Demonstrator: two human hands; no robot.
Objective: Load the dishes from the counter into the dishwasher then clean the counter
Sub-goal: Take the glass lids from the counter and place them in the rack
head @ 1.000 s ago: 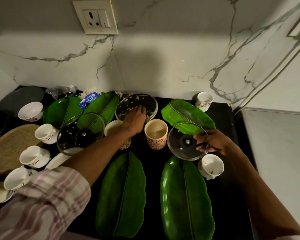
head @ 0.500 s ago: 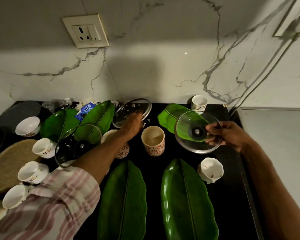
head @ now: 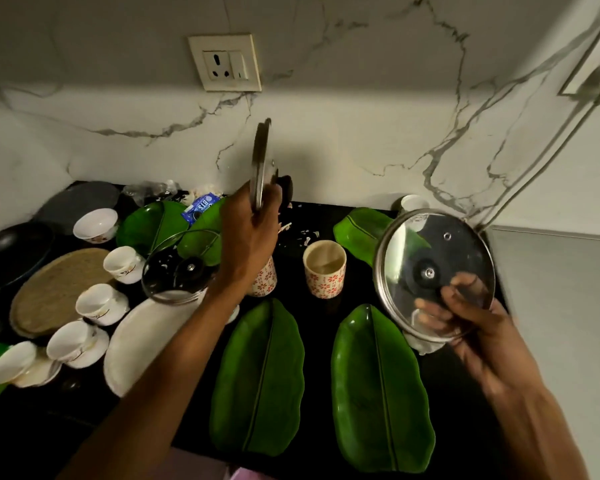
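Closest to the person, two long green leaf plates lie side by side on the dark table [head: 319,341], the left leaf plate [head: 257,379] and the right leaf plate [head: 381,386]. Left of them sits a white oval plate [head: 136,344], partly hidden under the left arm. Past that are white cups on saucers [head: 80,344] and a round woven mat [head: 54,292].

The right hand [head: 465,327] holds a glass lid [head: 433,271] up in the air above the right side of the table. Its fingers curl round the lid's near rim, so this grip is closed on the lid. A white cup [head: 423,344] peeks out just under it.

The left hand [head: 250,233] holds up a second lid [head: 261,164], turned on its edge so only the thin rim shows. The grip is tight on its lower edge.

Under the left arm a third glass lid [head: 179,268] with a black knob leans on other dishes. Two cups with red flowers stand in the middle; one flower cup [head: 324,271] shows fully, the other flower cup [head: 265,278] is half hidden behind the left wrist.

Farther back lie more green plates [head: 153,223], a white bowl [head: 96,225], a blue packet [head: 201,204] and small white scraps [head: 305,237]. On the marble wall is a socket [head: 226,62]
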